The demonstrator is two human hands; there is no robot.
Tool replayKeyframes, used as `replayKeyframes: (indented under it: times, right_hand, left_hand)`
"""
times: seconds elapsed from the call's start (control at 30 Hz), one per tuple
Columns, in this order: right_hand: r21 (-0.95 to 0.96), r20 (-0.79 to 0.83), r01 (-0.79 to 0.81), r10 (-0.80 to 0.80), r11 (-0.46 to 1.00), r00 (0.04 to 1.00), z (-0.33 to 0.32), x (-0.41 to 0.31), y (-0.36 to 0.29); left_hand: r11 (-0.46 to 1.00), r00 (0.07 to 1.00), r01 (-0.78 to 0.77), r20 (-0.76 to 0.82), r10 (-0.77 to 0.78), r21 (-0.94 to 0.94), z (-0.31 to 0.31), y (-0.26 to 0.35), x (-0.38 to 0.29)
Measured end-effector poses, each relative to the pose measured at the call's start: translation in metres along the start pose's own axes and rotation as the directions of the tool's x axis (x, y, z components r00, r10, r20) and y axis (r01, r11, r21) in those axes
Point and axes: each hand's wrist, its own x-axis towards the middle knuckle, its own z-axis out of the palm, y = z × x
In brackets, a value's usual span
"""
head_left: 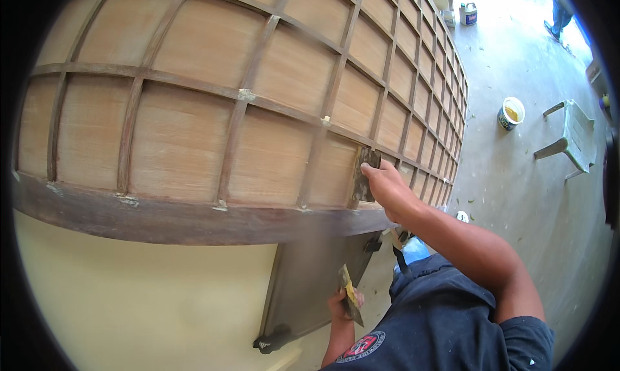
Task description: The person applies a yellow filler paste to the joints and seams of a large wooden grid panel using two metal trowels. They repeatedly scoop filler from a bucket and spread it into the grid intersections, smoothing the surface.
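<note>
In front of me stands a large wooden lattice panel [193,143], with dark brown strips crossing over paler plywood. My right hand [387,184] holds a dark, stained flat scraper blade [366,177] against one of the strips near the panel's thick lower rail [184,225]. Lower down, my left hand [341,303] grips another flat scraper [356,313], which carries yellow putty [349,292]. Pale filler patches [246,94] mark several joints of the lattice and spots along the rail. The handles of both scrapers cannot be made out.
A tub of yellowish paste [511,113] stands on the grey floor, near a green plastic stool [574,138]. Farther off are a plastic jug [468,14] and a person's leg [559,19]. A dark board [315,279] and a cream wall [145,293] lie below the rail.
</note>
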Motion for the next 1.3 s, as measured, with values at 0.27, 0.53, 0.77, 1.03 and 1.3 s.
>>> replayKeyframes:
  times: [0.27,0.53,0.77,1.03,1.3]
  right_hand:
    - [-0.333,0.036,0.387,-0.398,0.86,0.917,0.023,0.001,0.025]
    - [-0.366,0.213,0.532,-0.488,0.763,0.847,0.021,-0.023,0.007]
    - [-0.283,0.11,0.491,-0.48,0.824,0.87,0.014,-0.003,0.015]
    - [-0.228,0.344,0.524,-0.436,0.821,0.832,0.001,-0.019,-0.006]
    - [-0.312,0.685,0.889,-0.568,0.336,0.455,-0.074,-0.071,-0.025]
  left_hand:
    - [0.999,0.999,0.031,0.013,-0.031,0.015,-0.008,0.014,0.009]
    - [0.997,0.996,0.052,0.067,-0.056,0.052,0.008,0.023,0.022]
    - [0.994,0.999,0.044,-0.031,-0.041,0.099,0.012,0.025,0.02]
    - [0.971,0.989,-0.066,-0.114,0.094,0.229,0.044,0.022,0.022]
    - [0.954,0.912,-0.051,-0.376,0.166,0.297,0.158,0.023,0.063]
